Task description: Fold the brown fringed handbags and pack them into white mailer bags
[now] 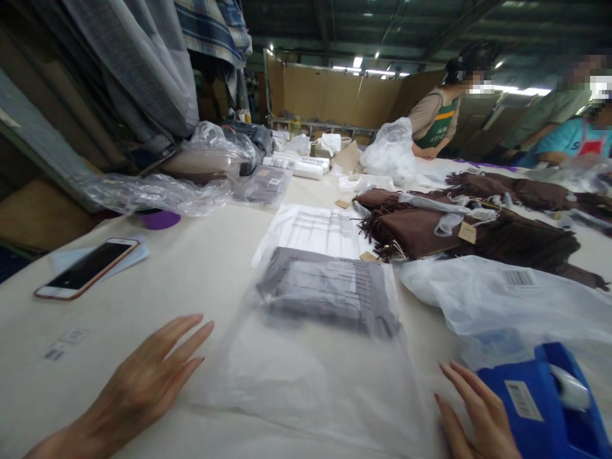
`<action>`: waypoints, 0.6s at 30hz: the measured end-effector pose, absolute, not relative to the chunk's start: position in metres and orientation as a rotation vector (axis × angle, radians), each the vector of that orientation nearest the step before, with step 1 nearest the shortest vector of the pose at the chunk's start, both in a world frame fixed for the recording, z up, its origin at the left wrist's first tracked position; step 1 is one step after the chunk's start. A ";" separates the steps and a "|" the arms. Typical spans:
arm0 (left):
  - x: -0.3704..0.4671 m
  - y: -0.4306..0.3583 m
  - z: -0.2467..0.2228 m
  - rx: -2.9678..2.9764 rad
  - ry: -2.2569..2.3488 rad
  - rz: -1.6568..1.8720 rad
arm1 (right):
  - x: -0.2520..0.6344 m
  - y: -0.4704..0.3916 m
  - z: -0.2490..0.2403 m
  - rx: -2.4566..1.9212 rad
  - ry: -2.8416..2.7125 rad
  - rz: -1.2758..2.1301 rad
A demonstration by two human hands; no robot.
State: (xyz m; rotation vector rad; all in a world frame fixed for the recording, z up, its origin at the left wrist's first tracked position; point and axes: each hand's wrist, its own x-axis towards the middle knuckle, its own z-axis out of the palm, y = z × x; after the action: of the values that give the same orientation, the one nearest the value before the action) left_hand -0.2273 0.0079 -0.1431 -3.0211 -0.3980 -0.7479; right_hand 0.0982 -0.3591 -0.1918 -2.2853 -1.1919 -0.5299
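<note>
And here's the left hand [143, 376], slanting in from lower left, palm down, fingers stretched, slightly apart, nothing in them! The right hand [478, 411], lower right, has its fingers loosely parted, empty too. Between them lies one clear bag [310, 382]; fingers touching it? Can't tell. Inside, one grey cloth [329, 293], just beyond the fingertips. One phone [88, 268] at left, one blue dispenser [547, 398] beside the right hand.

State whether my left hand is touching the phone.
Apart. The head view shows a plain stretch of tabletop between the left hand and the phone.
</note>
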 end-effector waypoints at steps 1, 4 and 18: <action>-0.213 0.021 -0.143 -3.020 -0.319 -0.726 | 0.107 -0.348 -0.191 -2.272 -1.261 -0.538; -0.170 0.045 -0.141 -3.079 0.024 -0.539 | 0.125 -0.320 -0.193 -2.193 -1.472 -0.504; -0.162 0.053 -0.168 -3.551 -0.131 -0.266 | 0.128 -0.307 -0.172 -2.036 -1.373 0.259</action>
State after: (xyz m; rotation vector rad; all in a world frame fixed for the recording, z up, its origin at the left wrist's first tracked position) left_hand -0.1621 0.0530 -0.1677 -3.5512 -0.1314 -0.2661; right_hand 0.1275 -0.3067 -0.1723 -2.0362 -1.3727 0.2595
